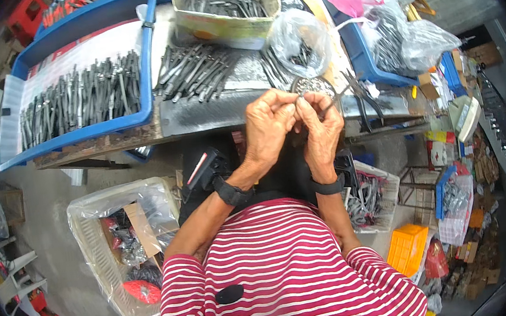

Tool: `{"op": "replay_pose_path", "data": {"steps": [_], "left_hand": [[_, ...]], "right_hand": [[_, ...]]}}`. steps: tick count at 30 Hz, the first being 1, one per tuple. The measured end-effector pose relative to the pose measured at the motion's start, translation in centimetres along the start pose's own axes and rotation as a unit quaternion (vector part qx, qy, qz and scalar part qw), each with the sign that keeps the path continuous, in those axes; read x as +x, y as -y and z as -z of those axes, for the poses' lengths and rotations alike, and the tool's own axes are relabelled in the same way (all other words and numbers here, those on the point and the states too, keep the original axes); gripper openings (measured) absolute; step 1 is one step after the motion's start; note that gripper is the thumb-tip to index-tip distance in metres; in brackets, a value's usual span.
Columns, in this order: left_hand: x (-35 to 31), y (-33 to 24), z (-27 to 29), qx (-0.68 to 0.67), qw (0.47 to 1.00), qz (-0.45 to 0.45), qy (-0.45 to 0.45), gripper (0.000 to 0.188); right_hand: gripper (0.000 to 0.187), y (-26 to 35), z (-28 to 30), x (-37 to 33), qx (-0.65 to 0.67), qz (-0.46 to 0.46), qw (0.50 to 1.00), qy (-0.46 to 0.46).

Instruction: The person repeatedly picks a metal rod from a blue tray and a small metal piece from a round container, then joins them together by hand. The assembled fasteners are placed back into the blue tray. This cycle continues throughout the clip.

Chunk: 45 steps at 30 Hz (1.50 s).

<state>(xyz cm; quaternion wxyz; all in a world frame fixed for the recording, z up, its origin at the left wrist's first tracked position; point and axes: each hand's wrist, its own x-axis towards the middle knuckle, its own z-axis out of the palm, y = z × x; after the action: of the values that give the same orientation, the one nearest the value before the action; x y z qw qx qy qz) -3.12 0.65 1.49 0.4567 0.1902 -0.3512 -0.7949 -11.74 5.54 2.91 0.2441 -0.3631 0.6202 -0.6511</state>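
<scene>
Both hands meet just in front of the bench's near edge. My left hand (268,128) is closed, thumb and fingertips pinched together; whatever lies between them is too small to make out. Close beside it, my right hand (320,130) is also closed, around a thin dark rod-like piece (335,103) that sticks out past its fingers. Right behind the fingertips stands a round dish of small shiny metal parts (313,84). To the right of my right hand lie dark-handled pliers (367,104). Several slim dark metal pieces (196,71) are fanned out behind my left hand.
A blue tray (152,63) of upright dark pieces fills the bench's left. At the back are a cut-down container (223,29), a clear plastic bag (299,40) and a blue bin (356,52) with bags. Crates (99,263) stand on the floor at both sides.
</scene>
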Motion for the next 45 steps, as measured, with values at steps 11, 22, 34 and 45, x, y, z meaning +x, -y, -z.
{"op": "replay_pose_path", "data": {"steps": [11,22,34,45], "left_hand": [[0.1,0.7,0.0,0.035,0.998,-0.052,-0.015,0.010],[0.4,-0.7,0.5,0.150,0.985,-0.086,-0.009,0.010],[4.7,-5.3,5.6,0.685,0.635,-0.302,-0.192,0.015],[6.1,-4.5,7.1,0.794,0.496,-0.295,-0.193,0.021]], "right_hand": [[0.016,-1.9,-0.2,0.8,-0.209,0.118,0.971,-0.001],[0.020,-0.8,-1.0,1.3,-0.193,0.106,0.975,0.031],[0.014,-0.8,0.4,2.9,-0.234,0.080,0.968,0.041],[0.017,-0.1,2.6,4.3,-0.246,0.029,0.968,0.034]]}}
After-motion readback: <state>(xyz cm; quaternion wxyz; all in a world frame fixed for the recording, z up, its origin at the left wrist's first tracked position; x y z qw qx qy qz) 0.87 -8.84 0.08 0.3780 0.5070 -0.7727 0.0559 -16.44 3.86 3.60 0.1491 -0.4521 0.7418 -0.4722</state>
